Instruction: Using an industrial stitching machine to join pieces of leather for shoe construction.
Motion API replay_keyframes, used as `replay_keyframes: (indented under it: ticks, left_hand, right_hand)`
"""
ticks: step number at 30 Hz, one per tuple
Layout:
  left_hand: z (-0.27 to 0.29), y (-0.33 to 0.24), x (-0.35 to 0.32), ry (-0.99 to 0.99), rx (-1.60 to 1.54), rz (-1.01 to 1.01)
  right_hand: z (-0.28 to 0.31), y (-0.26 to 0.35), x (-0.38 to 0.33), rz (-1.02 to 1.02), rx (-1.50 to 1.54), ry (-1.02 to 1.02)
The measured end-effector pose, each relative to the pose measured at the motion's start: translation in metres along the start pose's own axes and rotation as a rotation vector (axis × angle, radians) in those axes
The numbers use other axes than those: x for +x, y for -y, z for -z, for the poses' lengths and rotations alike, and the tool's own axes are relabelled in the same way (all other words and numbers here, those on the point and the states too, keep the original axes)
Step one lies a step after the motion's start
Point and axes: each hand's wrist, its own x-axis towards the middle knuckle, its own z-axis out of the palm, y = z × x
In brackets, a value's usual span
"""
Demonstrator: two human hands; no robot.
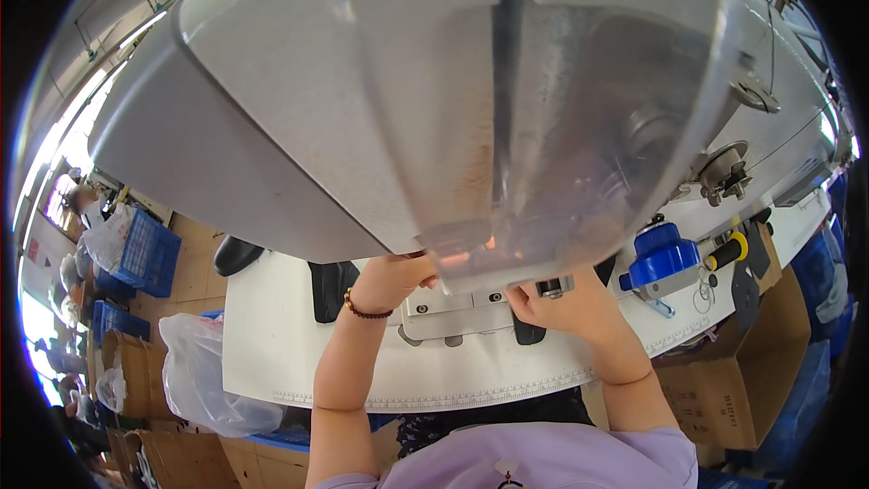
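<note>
A large grey sewing machine head (362,100) with a clear plastic cover (625,154) fills the upper view. Beneath its lower edge, my left hand (391,284) reaches in from the left, a beaded bracelet on the wrist. Its thumb shows in part beside the metal plate (457,315); the other fingers are hidden. From the other side comes my right hand (572,304), its thumb pointing inward and its fingers behind the machine. A black flat piece (529,332) sticks out below that thumb; its grip is hidden. Another black piece (331,292) lies left of my left wrist.
On the white table (272,335), a blue device (663,258) and a yellow-and-black handled tool (727,252) stand at right. A ruler strip (453,391) runs along the front edge. Cardboard box (738,380) at right; plastic bag (204,380) and blue crates (145,254) at left.
</note>
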Motion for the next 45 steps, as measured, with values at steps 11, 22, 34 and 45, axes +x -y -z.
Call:
replay_keyframes:
  ticks: [11,22,34,45]
  left_hand:
    - [0.032,0.041,0.031,0.039,-0.104,-0.031]
    - [-0.018,0.005,-0.009,-0.103,-0.277,-0.063]
    - [0.011,0.036,0.007,-0.062,0.748,-0.820]
    - [0.013,0.029,0.018,-0.066,0.024,-0.383]
  right_hand:
    - [0.010,-0.012,0.005,-0.256,0.543,-0.009]
    - [0.018,-0.001,0.012,-0.262,0.417,0.065]
    - [0.007,0.014,-0.003,0.001,-0.047,0.131]
    - [-0.002,0.035,-0.005,-0.012,-0.361,0.186]
